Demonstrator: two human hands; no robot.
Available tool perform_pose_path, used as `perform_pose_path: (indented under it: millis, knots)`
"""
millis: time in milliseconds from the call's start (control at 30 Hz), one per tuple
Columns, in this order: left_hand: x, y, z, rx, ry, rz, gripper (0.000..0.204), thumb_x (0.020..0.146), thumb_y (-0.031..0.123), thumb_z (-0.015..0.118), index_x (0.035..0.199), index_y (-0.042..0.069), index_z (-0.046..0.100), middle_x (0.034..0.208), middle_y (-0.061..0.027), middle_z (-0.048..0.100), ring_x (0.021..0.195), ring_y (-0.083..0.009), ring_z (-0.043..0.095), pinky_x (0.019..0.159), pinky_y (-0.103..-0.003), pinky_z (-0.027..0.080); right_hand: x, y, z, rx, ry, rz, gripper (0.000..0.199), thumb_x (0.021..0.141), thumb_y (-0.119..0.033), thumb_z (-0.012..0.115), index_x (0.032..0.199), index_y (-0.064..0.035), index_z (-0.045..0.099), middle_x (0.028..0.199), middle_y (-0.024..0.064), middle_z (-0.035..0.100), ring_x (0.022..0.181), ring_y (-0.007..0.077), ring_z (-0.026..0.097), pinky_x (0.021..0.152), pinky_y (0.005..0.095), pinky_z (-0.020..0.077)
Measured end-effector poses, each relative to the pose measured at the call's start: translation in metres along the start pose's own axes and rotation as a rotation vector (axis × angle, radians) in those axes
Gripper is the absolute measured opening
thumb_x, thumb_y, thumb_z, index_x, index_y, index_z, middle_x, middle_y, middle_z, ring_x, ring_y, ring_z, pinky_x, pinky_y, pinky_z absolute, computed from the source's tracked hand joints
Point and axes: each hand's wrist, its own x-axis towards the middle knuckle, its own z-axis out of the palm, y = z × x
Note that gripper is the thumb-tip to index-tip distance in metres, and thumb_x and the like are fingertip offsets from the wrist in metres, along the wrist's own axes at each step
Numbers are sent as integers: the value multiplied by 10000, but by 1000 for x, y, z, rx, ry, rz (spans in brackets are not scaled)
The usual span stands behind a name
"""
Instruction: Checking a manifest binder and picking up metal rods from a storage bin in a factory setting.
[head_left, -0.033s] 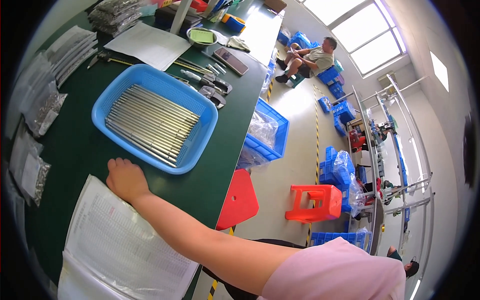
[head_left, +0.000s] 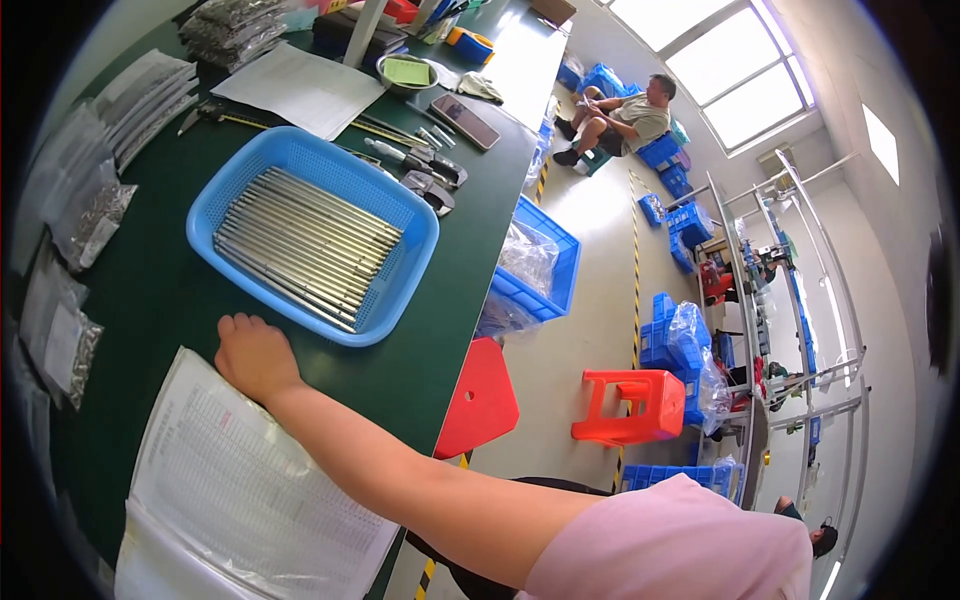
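Observation:
My right hand [head_left: 257, 358] rests on the green tabletop [head_left: 330, 385], fingers curled in and touching nothing but the surface as far as I can see. Its forearm crosses an open booklet of printed sheets [head_left: 240, 485] in a clear cover. Just beyond the knuckles stands a blue perforated plastic basket [head_left: 400, 285]. Inside it lie many slim metal rods [head_left: 305, 240], side by side in a neat row. My left hand is out of sight.
Calipers [head_left: 428, 190], a phone [head_left: 465, 120] and a bowl with green notes [head_left: 407, 72] lie beyond the basket. Bags of small parts [head_left: 95, 225] line the left side. Beside the table are a red stool [head_left: 635, 408] and blue crates [head_left: 535, 260]; a seated person [head_left: 625, 120] is farther off.

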Motion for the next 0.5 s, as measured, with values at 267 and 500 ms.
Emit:
perform_pose_path:
  millis: [267, 500]
  knots:
    - [-9, -29, 0, 161, 28, 187, 286, 932, 89, 398, 1111, -108, 503, 976, -273, 551, 821, -408, 529, 702, -428, 445, 0, 0, -2, 33, -20, 13, 134, 736, -153, 524, 785, -37, 479, 763, 122, 533, 738, 281, 558, 606, 390, 478]
    - [-26, -66, 4, 79, -9, -68, 329, 932, 120, 399, 1165, -98, 477, 1024, -263, 547, 848, -416, 529, 732, -464, 431, -3, -3, 0, 10, -1, -18, 131, 728, -156, 534, 776, -46, 479, 767, 104, 536, 741, 260, 565, 600, 367, 489]
